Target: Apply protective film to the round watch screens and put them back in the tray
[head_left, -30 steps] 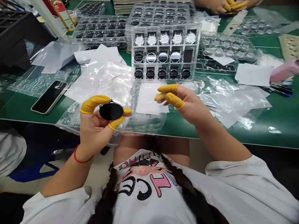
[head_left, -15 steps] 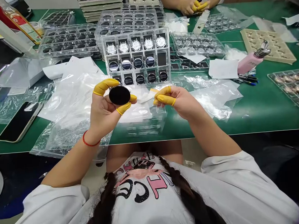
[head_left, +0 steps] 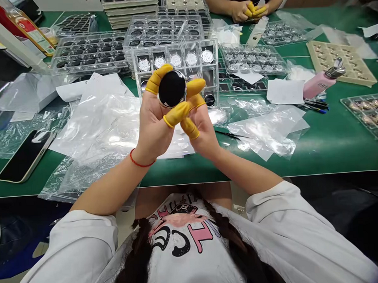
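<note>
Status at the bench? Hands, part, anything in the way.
Left hand pinching round black watch body at its rim. Right hand pressed up close beside it. Clear plastic bag lying below the hands, not touching the watch.

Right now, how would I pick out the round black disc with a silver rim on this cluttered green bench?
Find the clear plastic tray of watch faces mid-bench. In front, the left hand and right hand, in yellow finger cots, raise the disc; similar ones stay in the tray.
</note>
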Demonstrator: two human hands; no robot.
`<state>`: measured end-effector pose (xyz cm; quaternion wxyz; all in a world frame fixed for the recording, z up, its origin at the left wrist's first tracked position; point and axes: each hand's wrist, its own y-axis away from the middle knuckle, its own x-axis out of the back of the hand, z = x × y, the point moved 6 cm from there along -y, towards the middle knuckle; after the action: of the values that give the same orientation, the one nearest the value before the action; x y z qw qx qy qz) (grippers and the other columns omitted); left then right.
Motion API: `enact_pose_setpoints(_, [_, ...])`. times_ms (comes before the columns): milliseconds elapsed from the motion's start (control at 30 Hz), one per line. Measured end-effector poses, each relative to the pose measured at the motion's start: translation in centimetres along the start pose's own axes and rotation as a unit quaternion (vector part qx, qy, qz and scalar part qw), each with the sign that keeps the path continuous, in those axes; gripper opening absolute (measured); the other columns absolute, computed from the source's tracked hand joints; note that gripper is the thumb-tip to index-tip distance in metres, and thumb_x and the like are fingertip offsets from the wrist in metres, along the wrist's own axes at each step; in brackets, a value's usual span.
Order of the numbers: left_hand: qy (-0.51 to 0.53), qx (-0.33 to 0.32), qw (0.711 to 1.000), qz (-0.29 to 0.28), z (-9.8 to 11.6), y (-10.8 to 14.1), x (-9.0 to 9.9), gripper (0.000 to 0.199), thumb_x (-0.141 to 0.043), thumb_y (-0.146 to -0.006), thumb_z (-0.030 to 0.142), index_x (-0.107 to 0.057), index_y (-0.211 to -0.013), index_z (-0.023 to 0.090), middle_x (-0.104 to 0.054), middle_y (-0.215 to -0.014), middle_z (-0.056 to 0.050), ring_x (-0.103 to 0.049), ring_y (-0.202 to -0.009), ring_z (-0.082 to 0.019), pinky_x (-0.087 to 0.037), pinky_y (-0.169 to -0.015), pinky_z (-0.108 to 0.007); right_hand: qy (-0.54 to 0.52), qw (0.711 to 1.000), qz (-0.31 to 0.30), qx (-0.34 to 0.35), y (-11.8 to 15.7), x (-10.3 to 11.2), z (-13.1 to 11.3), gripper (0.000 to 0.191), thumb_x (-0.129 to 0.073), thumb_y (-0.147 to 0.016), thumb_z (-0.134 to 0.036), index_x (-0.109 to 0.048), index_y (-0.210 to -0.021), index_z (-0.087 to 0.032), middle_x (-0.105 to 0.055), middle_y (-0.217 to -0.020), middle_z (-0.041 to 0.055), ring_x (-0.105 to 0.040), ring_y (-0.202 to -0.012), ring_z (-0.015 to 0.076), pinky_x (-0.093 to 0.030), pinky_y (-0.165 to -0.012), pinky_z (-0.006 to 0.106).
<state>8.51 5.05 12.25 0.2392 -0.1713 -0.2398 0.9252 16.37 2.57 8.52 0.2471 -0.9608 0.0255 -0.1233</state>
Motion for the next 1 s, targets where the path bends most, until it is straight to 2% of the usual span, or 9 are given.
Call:
enact_pose_setpoints(100, [-0.051,0.003,0.999,0.002,0.5,-0.1,0.9,0.071,-0.074,-0.07,0.066,-0.043,-0.125,0.032,-0.066,-0.116,0.001,-0.066,-0.121,-0.027,-0.051,-0.11,-0.049,-0.005,0.997,0.013,-0.074,-0.2,1.0,1.0,0.057,-0.042,-0.096,-0.054,-0.028,-0.146,-0.029,-0.049,-0.149,0.0078,-0.048,-0.139,0.0181,-0.049,-0.109,0.037])
enact_pose_setpoints(233, [-0.16,-0.167,0.972,0.034,2.0,-0.6,5.1,0.067,-0.079,-0.075,0.05,-0.041,-0.128,0.033,-0.05,-0.136,0.006,-0.072,-0.102,-0.01,-0.046,-0.118,-0.037,-0.034,0.981,0.018,-0.188,-0.1,4.2,2.7,0.047,-0.042,-0.098,-0.043,-0.038,-0.142,-0.027,-0.068,-0.122,0.0071,-0.072,-0.102,0.0181,-0.059,-0.085,0.034])
enact_pose_setpoints(267, [-0.192,-0.164,0.967,0.037,1.6,-0.8,6.1,0.06,-0.077,-0.08,0.043,-0.042,-0.127,0.032,-0.05,-0.134,0.008,-0.072,-0.098,-0.006,-0.042,-0.121,-0.035,-0.04,0.977,0.025,-0.206,-0.1,5.0,3.1,0.048,-0.044,-0.098,-0.042,-0.038,-0.143,-0.026,-0.069,-0.119,0.0068,-0.074,-0.096,0.0178,-0.059,-0.081,0.033])
enact_pose_setpoints(467, [-0.152,0.029,0.988,0.03,-3.2,-0.3,9.1,0.068,-0.083,-0.071,0.047,-0.043,-0.123,0.028,-0.07,-0.111,0.001,-0.071,-0.111,-0.02,-0.056,-0.105,-0.04,-0.115,0.954,0.09,-0.262,0.4,5.6,5.1,0.046,-0.051,-0.092,-0.034,-0.043,-0.136,-0.023,-0.072,-0.108,0.0052,-0.075,-0.083,0.0145,-0.058,-0.069,0.027])
enact_pose_setpoints(600, [-0.12,0.069,0.988,0.062,-4.9,0.7,9.5,0.068,-0.084,-0.069,0.044,-0.044,-0.122,0.029,-0.075,-0.098,-0.001,-0.073,-0.106,-0.022,-0.057,-0.102,-0.042,-0.137,0.938,0.01,-0.317,1.3,3.6,6.5,0.047,-0.056,-0.091,-0.037,-0.043,-0.133,-0.02,-0.074,-0.101,0.0055,-0.074,-0.077,0.0148,-0.06,-0.069,0.03])
enact_pose_setpoints(667, [-0.125,0.08,0.986,0.076,-5.3,1.2,9.6,0.068,-0.084,-0.068,0.043,-0.044,-0.121,0.028,-0.075,-0.097,-0.001,-0.074,-0.102,-0.022,-0.058,-0.1,-0.041,-0.094,0.952,-0.024,-0.291,1.1,4.0,6.9,0.055,-0.061,-0.088,-0.045,-0.043,-0.135,-0.022,-0.072,-0.109,0.0078,-0.073,-0.087,0.0172,-0.061,-0.076,0.034])
enact_pose_setpoints(767, [-0.125,0.098,0.985,0.073,-5.7,2.0,8.9,0.067,-0.084,-0.069,0.044,-0.043,-0.12,0.028,-0.074,-0.097,-0.002,-0.075,-0.097,-0.021,-0.06,-0.096,-0.039,0.037,0.986,0.032,-0.16,0.1,6.6,6.0,0.061,-0.067,-0.083,-0.052,-0.046,-0.136,-0.029,-0.062,-0.132,0.0087,-0.064,-0.116,0.0219,-0.056,-0.095,0.042])
enact_pose_setpoints(833, [-0.117,0.114,0.985,0.058,-6.0,2.8,8.0,0.066,-0.083,-0.07,0.044,-0.044,-0.12,0.027,-0.073,-0.099,-0.003,-0.076,-0.097,-0.022,-0.06,-0.095,-0.039,0.124,0.986,0.064,-0.089,-0.3,7.9,5.1,0.057,-0.069,-0.082,-0.054,-0.052,-0.131,-0.031,-0.058,-0.136,0.0069,-0.056,-0.127,0.0249,-0.048,-0.107,0.046])
enact_pose_setpoints(1000, [-0.112,0.131,0.984,0.041,-6.7,4.1,6.4,0.066,-0.083,-0.069,0.046,-0.044,-0.119,0.027,-0.071,-0.101,-0.002,-0.076,-0.095,-0.022,-0.061,-0.093,-0.037,0.159,0.981,-0.041,-0.102,-0.3,7.1,4.8,0.042,-0.071,-0.08,-0.048,-0.064,-0.116,-0.026,-0.07,-0.104,0.0041,-0.063,-0.108,0.0252,-0.046,-0.105,0.051])
